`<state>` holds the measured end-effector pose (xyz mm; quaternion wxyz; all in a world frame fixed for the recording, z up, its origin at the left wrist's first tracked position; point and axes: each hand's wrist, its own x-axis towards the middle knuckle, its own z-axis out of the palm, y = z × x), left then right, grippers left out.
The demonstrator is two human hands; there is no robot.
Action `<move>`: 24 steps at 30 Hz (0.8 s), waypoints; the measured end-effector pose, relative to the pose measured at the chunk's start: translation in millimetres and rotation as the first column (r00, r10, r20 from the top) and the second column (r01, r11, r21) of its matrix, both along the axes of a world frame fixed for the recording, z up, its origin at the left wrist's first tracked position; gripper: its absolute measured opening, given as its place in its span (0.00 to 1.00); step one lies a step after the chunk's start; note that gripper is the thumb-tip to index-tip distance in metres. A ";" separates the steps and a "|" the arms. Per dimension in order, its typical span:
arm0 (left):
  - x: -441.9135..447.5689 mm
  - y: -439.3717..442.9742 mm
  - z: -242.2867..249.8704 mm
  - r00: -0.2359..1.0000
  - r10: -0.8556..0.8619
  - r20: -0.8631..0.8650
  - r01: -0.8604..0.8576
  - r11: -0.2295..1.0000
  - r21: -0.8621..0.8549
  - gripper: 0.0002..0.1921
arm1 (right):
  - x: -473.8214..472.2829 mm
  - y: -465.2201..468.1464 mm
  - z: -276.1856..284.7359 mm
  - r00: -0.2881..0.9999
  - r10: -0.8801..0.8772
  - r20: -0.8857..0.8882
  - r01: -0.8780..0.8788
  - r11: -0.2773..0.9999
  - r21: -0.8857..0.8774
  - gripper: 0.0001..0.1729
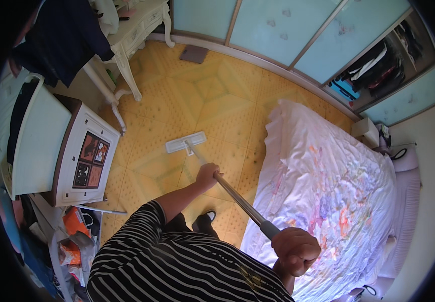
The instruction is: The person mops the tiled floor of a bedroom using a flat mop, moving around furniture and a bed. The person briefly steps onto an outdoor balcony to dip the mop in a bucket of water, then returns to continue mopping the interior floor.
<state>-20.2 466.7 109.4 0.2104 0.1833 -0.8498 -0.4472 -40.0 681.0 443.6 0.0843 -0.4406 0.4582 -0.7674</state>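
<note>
Both my hands are closed around the pole of a flat mop, a shiny metal tube with a grey grip at its upper end. My left hand holds the pole lower down, towards the head. At the top end, my right hand is wrapped over the grip, beside the bed in the view. The white rectangular mop head lies on the yellow patterned tile floor, ahead of my left hand. Its underside is hidden.
To the right is a bed with a pale floral cover. A white storage cabinet and an ornate white dressing table stand left. Sliding wardrobe doors line the far wall, near a flat grey-brown object on the floor.
</note>
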 end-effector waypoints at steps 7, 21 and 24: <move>-35.2 1.9 2.9 0.998 0.059 0.009 -0.059 0.998 -0.024 0.11 | -57.1 -7.4 5.7 0.876 0.475 -0.081 -0.472 0.880 0.056 0.14; -256.2 -163.6 -54.6 0.983 0.180 -0.046 -0.170 0.971 0.165 0.10 | -211.4 -174.2 -39.0 0.830 0.473 -0.296 -0.364 0.861 0.355 0.16; -319.8 -202.6 -69.5 0.977 0.137 -0.162 -0.114 0.983 0.144 0.11 | -256.0 -203.7 -58.6 0.862 0.405 -0.306 -0.287 0.886 0.365 0.18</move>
